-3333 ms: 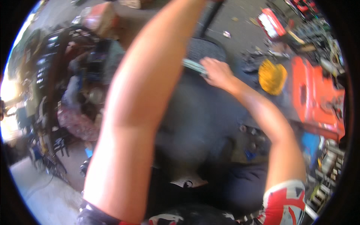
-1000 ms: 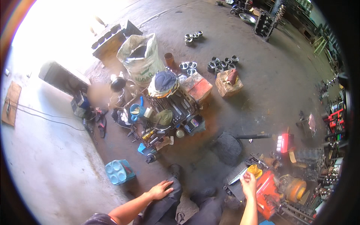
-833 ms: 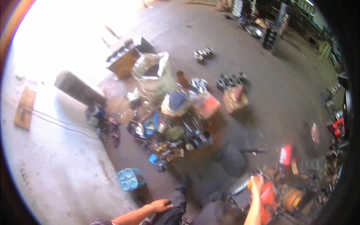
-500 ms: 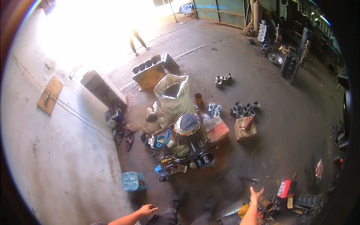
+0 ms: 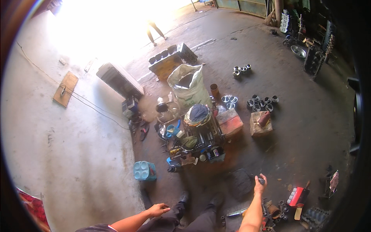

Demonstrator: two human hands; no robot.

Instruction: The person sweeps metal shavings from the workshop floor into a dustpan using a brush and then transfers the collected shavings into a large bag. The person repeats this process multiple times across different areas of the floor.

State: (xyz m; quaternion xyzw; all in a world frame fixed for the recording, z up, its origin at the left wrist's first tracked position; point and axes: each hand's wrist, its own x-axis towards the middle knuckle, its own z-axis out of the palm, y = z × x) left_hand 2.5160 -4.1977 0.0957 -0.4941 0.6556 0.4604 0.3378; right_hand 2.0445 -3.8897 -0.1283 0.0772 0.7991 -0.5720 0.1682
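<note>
Over the oily workshop floor (image 5: 309, 127): right hand (image 5: 260, 186) grips a small dark part (image 5: 262, 180), raised; left hand (image 5: 158, 210) open, empty, out for balance.

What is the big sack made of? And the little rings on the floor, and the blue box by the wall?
The sack looks like woven plastic: pale, slack, crumpled folds, open top. The rings seem metal: grey and shiny at the rims. The blue box looks like moulded plastic, smooth, with round hollows on top. All are small here, so this is a guess.

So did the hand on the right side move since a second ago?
Yes. The right hand was over by the yellow and orange things; now it's farther out, past the red box, holding a small dark thing.
</note>
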